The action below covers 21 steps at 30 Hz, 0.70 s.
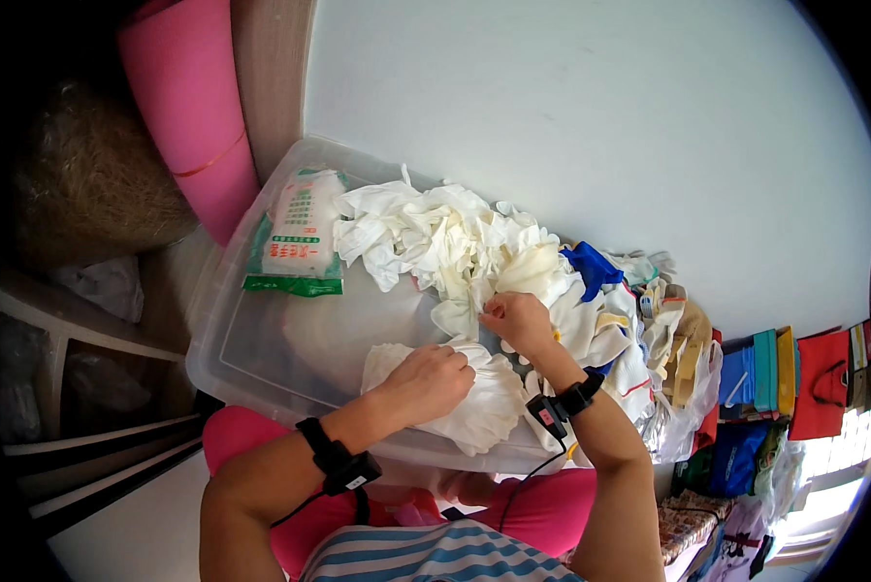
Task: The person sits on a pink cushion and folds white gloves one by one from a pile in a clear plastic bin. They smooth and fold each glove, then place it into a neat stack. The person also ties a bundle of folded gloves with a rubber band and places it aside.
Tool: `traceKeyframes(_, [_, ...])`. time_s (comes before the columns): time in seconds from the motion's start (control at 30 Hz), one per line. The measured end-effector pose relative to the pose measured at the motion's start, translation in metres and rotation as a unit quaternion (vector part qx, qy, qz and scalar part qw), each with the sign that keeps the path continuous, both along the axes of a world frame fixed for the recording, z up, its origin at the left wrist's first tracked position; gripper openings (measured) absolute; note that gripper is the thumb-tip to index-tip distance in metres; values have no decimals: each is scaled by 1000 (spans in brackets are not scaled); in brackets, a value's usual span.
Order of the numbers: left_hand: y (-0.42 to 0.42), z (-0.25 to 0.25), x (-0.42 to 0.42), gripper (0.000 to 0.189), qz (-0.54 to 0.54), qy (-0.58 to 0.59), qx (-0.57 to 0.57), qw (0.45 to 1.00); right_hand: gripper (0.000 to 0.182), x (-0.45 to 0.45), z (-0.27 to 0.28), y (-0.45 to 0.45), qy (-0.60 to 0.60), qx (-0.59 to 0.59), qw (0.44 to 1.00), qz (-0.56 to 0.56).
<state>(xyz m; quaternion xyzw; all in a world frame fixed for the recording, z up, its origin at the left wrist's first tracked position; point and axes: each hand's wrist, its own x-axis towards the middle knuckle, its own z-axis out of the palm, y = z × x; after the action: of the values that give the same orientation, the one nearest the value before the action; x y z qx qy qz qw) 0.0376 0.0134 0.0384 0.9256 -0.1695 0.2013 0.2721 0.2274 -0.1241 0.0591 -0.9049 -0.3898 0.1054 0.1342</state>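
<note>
A large heap of white latex-like gloves [457, 233] lies along the wall side of a translucent plastic lid or bin [261, 349]. My right hand [520, 325] pinches the lower end of a white glove [459, 317] at the heap's near edge. My left hand [432, 382] rests with curled fingers on a flatter pile of white gloves [490, 407] nearer to me; whether it grips one is hidden. Right of the heap lie cloth work gloves [588, 335] and a blue item [593, 269]. A green and white plastic packet [301, 233] with printing lies at the left.
A rolled pink mat [192, 109] stands at the upper left beside a bag of brown fibrous material [86, 174]. Behind the plastic surface rises a white wall [588, 131]. Folders [766, 371] and a red bag [819, 382] are at the right.
</note>
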Motion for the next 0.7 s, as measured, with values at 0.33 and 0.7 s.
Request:
traceKeyframes(0.33, [4, 1, 2, 13, 6, 1, 17, 1000, 13, -5, 31, -17, 25, 104, 993, -41])
traceKeyframes(0.7, [7, 3, 10, 10, 40, 22, -42, 998, 15, -10, 42, -52, 234, 413, 868, -144])
